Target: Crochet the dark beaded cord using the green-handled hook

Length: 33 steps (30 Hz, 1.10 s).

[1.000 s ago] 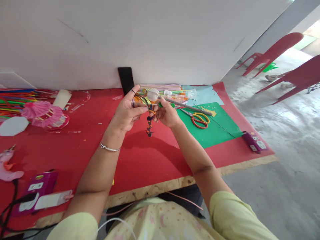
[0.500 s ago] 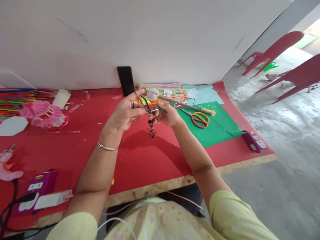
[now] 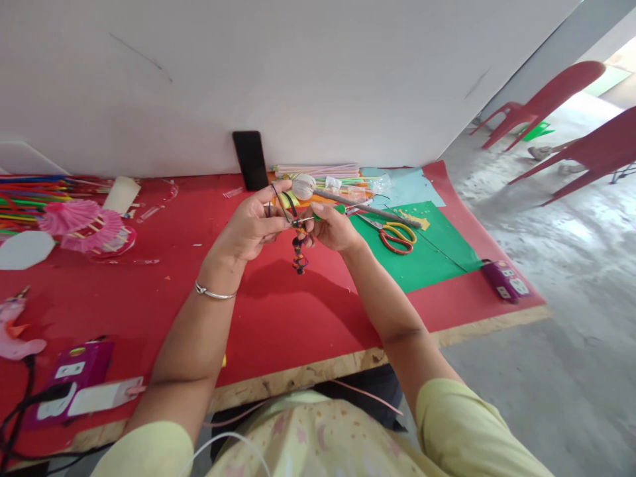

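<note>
Left hand (image 3: 251, 225): I pinch the dark yarn (image 3: 284, 204) taut.
Right hand (image 3: 332, 227): I grip the green-handled crochet hook (image 3: 325, 212).
Risk: yarn slackens, loop slips off, twisted cord (image 3: 299, 253) unravels.

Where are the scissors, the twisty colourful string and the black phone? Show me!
Scissors (image 3: 396, 236), head view, on the yellow and red handles.
Twisty colourful string (image 3: 299, 255), head view, on the hanging braided part below the hands.
Black phone (image 3: 251, 160), head view, on the middle of its dark face, leaning against the white board.

No text can be read anywhere. The purple boxes (image 3: 507, 281) carry white labels, but their print is too small.
</note>
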Each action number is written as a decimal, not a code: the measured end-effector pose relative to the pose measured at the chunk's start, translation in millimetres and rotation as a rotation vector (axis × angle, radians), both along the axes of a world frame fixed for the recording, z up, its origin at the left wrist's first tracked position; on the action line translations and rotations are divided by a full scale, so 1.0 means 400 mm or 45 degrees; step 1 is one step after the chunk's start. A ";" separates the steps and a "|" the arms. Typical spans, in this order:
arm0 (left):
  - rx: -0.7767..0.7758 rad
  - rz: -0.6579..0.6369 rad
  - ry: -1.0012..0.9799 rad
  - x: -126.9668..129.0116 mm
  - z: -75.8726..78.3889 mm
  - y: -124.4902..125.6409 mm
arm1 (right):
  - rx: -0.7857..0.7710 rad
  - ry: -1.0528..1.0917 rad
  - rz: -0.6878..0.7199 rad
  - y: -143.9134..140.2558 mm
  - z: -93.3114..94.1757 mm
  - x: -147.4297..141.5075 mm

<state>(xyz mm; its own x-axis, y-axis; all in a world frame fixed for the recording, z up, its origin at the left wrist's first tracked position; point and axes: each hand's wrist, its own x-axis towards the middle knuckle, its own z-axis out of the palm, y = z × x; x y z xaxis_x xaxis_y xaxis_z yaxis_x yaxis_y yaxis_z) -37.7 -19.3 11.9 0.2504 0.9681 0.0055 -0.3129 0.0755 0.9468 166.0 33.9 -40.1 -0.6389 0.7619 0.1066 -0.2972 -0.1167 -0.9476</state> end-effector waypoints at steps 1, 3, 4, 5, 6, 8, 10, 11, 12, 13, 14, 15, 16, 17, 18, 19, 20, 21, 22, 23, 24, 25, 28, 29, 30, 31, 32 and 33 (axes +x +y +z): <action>-0.002 0.003 -0.010 0.002 0.000 0.000 | 0.022 0.010 -0.047 -0.006 0.002 -0.007; 0.000 0.019 -0.032 0.005 0.000 0.002 | 0.094 0.041 -0.157 -0.020 0.007 -0.019; 0.003 0.034 -0.042 0.004 0.000 0.003 | 0.148 0.054 -0.213 -0.027 0.011 -0.024; 0.005 0.050 -0.050 0.003 0.001 0.004 | 0.211 0.057 -0.262 -0.035 0.016 -0.027; 0.009 0.068 -0.058 0.002 0.001 0.004 | 0.282 0.049 -0.302 -0.042 0.023 -0.028; 0.012 0.102 -0.066 -0.002 0.003 0.005 | 0.425 0.019 -0.363 -0.056 0.038 -0.027; 0.009 0.129 -0.064 -0.005 0.005 0.004 | 0.538 -0.015 -0.398 -0.070 0.052 -0.025; 0.005 0.134 -0.059 -0.006 0.005 0.003 | 0.575 -0.021 -0.424 -0.077 0.056 -0.025; -0.003 0.131 -0.057 -0.007 0.006 0.003 | 0.596 -0.017 -0.456 -0.083 0.059 -0.028; -0.017 0.120 -0.065 -0.007 0.006 0.003 | 0.600 -0.004 -0.496 -0.088 0.059 -0.032; -0.036 0.101 -0.084 -0.007 0.007 0.003 | 0.585 0.020 -0.533 -0.092 0.056 -0.037; -0.061 0.074 -0.113 -0.007 0.007 0.004 | 0.554 0.055 -0.561 -0.094 0.053 -0.043; -0.091 0.039 -0.146 -0.006 0.007 0.004 | 0.505 0.100 -0.570 -0.094 0.048 -0.049; -0.122 0.000 -0.178 -0.006 0.007 0.005 | 0.439 0.149 -0.557 -0.091 0.043 -0.054; -0.148 -0.041 -0.204 -0.005 0.006 0.005 | 0.353 0.192 -0.519 -0.087 0.039 -0.057; -0.169 -0.086 -0.220 -0.004 0.006 0.005 | 0.252 0.222 -0.456 -0.080 0.036 -0.057; -0.184 -0.130 -0.223 -0.004 0.004 0.005 | 0.144 0.241 -0.377 -0.072 0.033 -0.055; -0.193 -0.168 -0.217 -0.004 0.002 0.004 | 0.042 0.251 -0.294 -0.064 0.031 -0.051; -0.195 -0.198 -0.205 -0.004 0.000 0.004 | -0.044 0.252 -0.211 -0.055 0.029 -0.045; -0.194 -0.221 -0.189 -0.005 -0.002 0.004 | -0.108 0.247 -0.134 -0.046 0.028 -0.038; -0.193 -0.239 -0.171 -0.006 -0.004 0.004 | -0.149 0.242 -0.068 -0.039 0.026 -0.031; -0.191 -0.251 -0.156 -0.007 -0.006 0.004 | -0.173 0.239 -0.023 -0.033 0.025 -0.025; -0.179 -0.249 -0.120 -0.005 -0.007 0.003 | -0.211 0.228 0.013 -0.022 0.022 -0.014; -0.167 -0.230 -0.110 -0.003 -0.005 0.003 | -0.222 0.226 -0.002 -0.021 0.023 -0.013; -0.148 -0.196 -0.101 0.000 -0.003 0.001 | -0.232 0.219 -0.022 -0.021 0.024 -0.013; -0.122 -0.151 -0.088 0.003 0.000 -0.001 | -0.236 0.205 -0.043 -0.022 0.027 -0.015; -0.092 -0.100 -0.072 0.006 0.003 -0.004 | -0.230 0.185 -0.068 -0.023 0.030 -0.017; -0.057 -0.047 -0.055 0.009 0.006 -0.006 | -0.211 0.166 -0.103 -0.025 0.032 -0.020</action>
<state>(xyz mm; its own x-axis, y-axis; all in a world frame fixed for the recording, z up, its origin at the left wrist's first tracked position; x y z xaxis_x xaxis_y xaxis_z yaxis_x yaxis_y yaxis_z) -34.1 -21.9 14.1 0.2864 0.9577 -0.0261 -0.3492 0.1297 0.9280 157.9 23.9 -27.1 -0.5639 0.8241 0.0533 -0.4305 -0.2382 -0.8706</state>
